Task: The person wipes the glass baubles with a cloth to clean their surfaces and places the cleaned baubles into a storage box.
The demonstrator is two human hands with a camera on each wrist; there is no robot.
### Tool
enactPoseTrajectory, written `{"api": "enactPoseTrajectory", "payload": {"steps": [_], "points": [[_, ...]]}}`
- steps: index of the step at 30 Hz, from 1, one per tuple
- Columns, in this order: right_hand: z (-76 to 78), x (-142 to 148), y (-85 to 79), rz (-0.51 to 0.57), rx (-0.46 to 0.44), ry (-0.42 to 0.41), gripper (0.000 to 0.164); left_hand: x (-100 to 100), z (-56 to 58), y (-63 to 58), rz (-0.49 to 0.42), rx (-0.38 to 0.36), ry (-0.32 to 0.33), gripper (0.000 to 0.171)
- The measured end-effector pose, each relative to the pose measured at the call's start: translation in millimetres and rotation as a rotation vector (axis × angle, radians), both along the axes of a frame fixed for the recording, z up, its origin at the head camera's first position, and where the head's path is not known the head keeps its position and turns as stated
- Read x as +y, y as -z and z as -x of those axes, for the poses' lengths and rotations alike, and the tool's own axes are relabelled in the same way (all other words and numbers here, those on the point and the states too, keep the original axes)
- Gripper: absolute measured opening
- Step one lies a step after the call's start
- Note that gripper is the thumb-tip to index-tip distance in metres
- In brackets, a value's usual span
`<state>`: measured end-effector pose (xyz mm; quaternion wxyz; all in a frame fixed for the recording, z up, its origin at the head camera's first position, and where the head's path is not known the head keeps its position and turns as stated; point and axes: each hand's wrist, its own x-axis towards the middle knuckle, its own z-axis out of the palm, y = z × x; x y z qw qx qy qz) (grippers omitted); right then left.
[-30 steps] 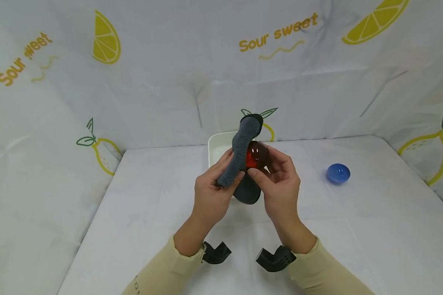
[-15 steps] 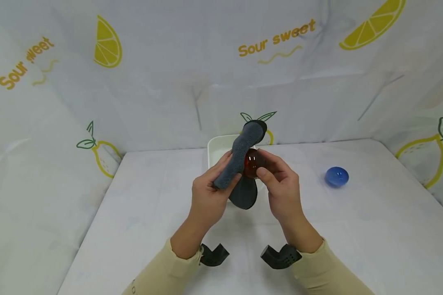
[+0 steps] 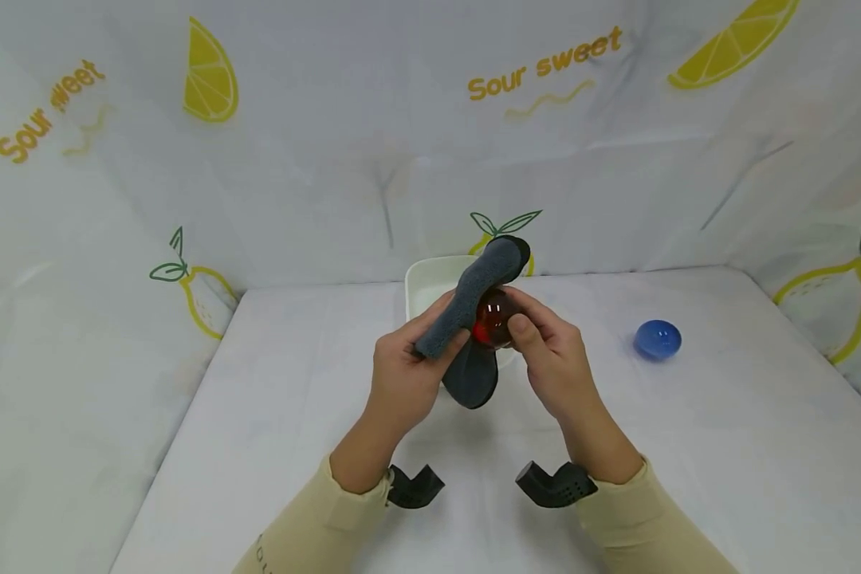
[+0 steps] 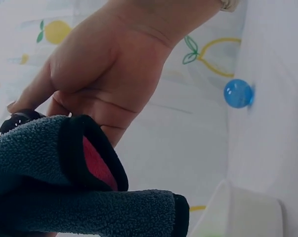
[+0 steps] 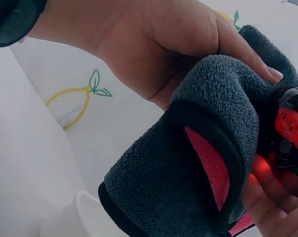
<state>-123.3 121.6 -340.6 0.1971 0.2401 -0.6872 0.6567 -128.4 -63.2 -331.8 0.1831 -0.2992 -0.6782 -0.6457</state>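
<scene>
The left hand [image 3: 405,371] grips a dark grey terry cloth with black edging and a pink reverse [image 3: 466,299], its thumb laid along the near side and the other fingers largely hidden behind the fabric. One fold projects beyond the left fingertips; a second lobe hangs below the thumb. The right hand [image 3: 556,359] pinches a glossy, translucent dark-red ball [image 3: 497,316] between the thumb on its near side and fingers behind it. The ball sits between the two sets of fingers, its left side against the cloth. This arrangement appears to serve surface contact: the left fingers back the fabric, while the right fingers leave much of the ball exposed. Well to the right of the right fingers, a glossy, translucent blue ball [image 3: 658,340] rests on the white-covered table [image 3: 294,414]. Directly beyond the left fingers stands a white, round-cornered container [image 3: 430,275]; hands and cloth block most of its interior, so its contents cannot be determined. Farthest from the fingers is the lemon-printed white backdrop [image 3: 294,183].
</scene>
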Motion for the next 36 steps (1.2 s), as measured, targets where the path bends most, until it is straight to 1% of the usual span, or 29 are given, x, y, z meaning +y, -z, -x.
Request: {"api": "enactPoseTrajectory", "payload": {"steps": [3, 7, 11, 14, 19, 22, 26, 29, 32, 36], "points": [[1.8, 1.9, -2.6, 0.02, -0.003, -0.027, 0.046, 1.5, 2.5, -1.8, 0.001, 0.005, -0.001, 0.047], [2.8, 2.1, -4.4, 0.052, -0.013, -0.064, 0.046, 1.6, 3.2, -3.0, 0.001, 0.008, -0.022, 0.046], [1.9, 1.2, -4.8, 0.056, -0.01, -0.046, 0.049, 1.2, 3.4, -2.4, -0.008, 0.002, -0.034, 0.046], [1.2, 0.4, -4.9, 0.086, 0.007, -0.035, 0.053, 0.6, 3.2, -2.3, -0.023, 0.0, -0.031, 0.045], [-0.7, -1.2, -5.8, 0.207, 0.025, -0.047, 0.052, 0.3, 3.0, -1.8, -0.044, -0.015, -0.011, 0.044], [-2.4, -0.7, -5.5, 0.237, 0.025, -0.043, 0.051, 0.5, 2.5, -1.6, -0.049, -0.025, 0.005, 0.044], [-1.2, 0.5, -4.2, 0.282, 0.052, -0.088, 0.048, 0.5, 2.8, -1.3, -0.057, -0.033, 0.032, 0.045], [0.4, 0.4, -3.3, 0.301, 0.066, -0.115, 0.045, 0.0, 3.0, -1.0, -0.054, -0.036, 0.033, 0.045], [-0.1, -0.6, -3.6, 0.292, 0.055, -0.093, 0.044, -0.4, 2.4, -1.0, -0.049, -0.038, 0.021, 0.045], [-2.4, -4.4, -5.1, 0.342, -0.023, -0.008, 0.038, 0.1, 2.7, -0.9, -0.053, -0.041, 0.012, 0.045]]}}
